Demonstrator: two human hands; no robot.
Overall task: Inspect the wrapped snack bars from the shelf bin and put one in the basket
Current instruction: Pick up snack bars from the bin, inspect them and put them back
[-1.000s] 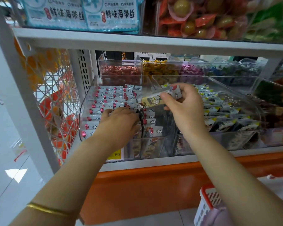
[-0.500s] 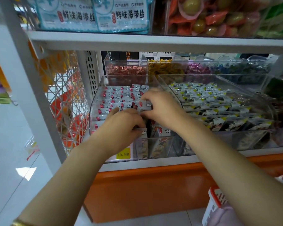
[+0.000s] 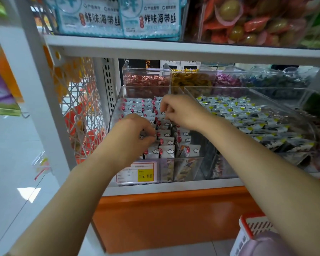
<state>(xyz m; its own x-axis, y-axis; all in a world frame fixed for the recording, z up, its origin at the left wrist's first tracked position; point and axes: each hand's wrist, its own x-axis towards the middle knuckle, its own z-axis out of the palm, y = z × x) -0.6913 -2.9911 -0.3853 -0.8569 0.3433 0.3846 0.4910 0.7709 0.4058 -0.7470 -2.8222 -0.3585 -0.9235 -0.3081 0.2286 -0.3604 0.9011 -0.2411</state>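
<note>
Head view: left hand (image 3: 135, 133) and right hand (image 3: 183, 111) curl among snack bars (image 3: 167, 150); cannot tell whether either grip holds one.

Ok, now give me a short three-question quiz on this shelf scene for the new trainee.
1. True or false: the left hand and the right hand are both in the clear bin of pink-marked bars.
2. The yellow price tag on that bin's front reads: A) 5.80 B) 15.80 C) 18.50
3. Fill in: the red-rimmed basket sits low on the person's ____ side.
Key: 1 true; 2 B; 3 right.
</note>
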